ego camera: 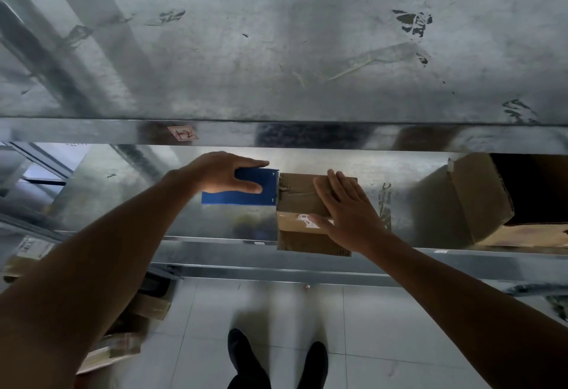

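Two hands: left hand (226, 175) grips blue tool (242, 193); right hand (347, 207) lies flat on cardboard box (296, 201).

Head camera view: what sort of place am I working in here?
Probably a parcel storeroom or warehouse. Galvanised metal shelving carries a handwritten label, the right hand presses a taped cardboard box while the left hand holds a blue tool against it, and a larger open carton stands nearby.

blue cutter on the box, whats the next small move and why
Probably draw the blue cutter along the taped seam of the small box, toward the right hand. The left hand grips it with its toothed edge at the seam's end, and the right hand lies flat on the box, steadying it.
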A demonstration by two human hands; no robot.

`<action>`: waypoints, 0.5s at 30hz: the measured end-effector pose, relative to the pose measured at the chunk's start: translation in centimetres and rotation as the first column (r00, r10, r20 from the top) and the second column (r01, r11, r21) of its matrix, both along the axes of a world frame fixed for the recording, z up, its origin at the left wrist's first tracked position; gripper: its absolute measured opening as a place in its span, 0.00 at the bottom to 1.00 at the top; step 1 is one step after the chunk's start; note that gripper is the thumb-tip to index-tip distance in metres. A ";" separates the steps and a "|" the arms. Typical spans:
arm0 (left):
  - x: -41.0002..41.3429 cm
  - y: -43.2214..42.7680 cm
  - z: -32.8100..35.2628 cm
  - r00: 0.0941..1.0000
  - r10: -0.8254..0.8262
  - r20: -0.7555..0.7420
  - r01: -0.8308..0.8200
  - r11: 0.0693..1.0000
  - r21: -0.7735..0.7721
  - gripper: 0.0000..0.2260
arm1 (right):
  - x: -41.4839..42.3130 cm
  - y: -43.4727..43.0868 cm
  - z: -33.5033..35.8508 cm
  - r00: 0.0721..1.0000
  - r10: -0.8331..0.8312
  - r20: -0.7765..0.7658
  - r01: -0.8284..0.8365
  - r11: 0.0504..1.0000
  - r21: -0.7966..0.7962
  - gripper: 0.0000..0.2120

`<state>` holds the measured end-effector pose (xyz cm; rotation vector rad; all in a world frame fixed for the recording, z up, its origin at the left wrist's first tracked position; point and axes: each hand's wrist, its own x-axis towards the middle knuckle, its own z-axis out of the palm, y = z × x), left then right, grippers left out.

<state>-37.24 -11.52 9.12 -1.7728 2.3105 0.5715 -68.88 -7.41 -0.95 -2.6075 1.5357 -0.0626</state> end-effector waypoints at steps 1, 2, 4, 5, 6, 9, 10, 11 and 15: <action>0.1 0.4 -0.6 1.000 0.004 -0.024 -0.004 1.000 0.003 0.31 | 0.1 0.0 0.0 1.000 -0.002 0.002 0.002 1.000 0.000 0.43; 0.3 0.8 -1.2 0.997 0.026 -0.069 -0.025 1.000 0.019 0.29 | 0.2 0.0 0.0 1.000 -0.001 0.001 0.001 1.000 0.002 0.43; 0.7 1.2 -2.2 0.984 0.076 -0.159 -0.070 0.997 0.042 0.25 | 0.3 0.1 0.0 1.000 -0.002 -0.004 0.002 1.000 0.002 0.42; 0.8 1.2 -2.4 0.979 0.088 -0.186 -0.083 0.996 0.036 0.24 | 0.3 0.2 0.0 1.000 -0.006 -0.001 0.006 1.000 0.000 0.42; 0.8 1.1 -2.5 0.975 0.093 -0.201 -0.089 0.996 0.028 0.22 | 0.3 0.2 0.1 1.000 -0.012 0.001 0.012 1.000 0.004 0.42; 0.4 0.4 -2.4 0.976 0.084 -0.202 -0.079 0.996 0.034 0.21 | 1.3 0.2 1.1 0.998 -0.044 -0.051 0.046 0.998 0.037 0.45; 0.3 0.1 -2.3 0.977 0.078 -0.198 -0.072 0.997 0.040 0.22 | 2.0 0.2 1.4 0.995 -0.065 -0.076 0.068 0.997 0.035 0.47; 0.3 -0.1 -2.2 0.979 0.071 -0.192 -0.063 0.997 0.048 0.22 | 2.8 0.3 1.7 0.992 -0.083 -0.096 0.085 0.996 0.025 0.49; 0.3 -1.0 -2.3 0.987 0.028 -0.158 -0.016 0.997 0.081 0.22 | 4.4 0.5 1.5 0.994 -0.084 -0.071 0.083 0.996 -0.023 0.46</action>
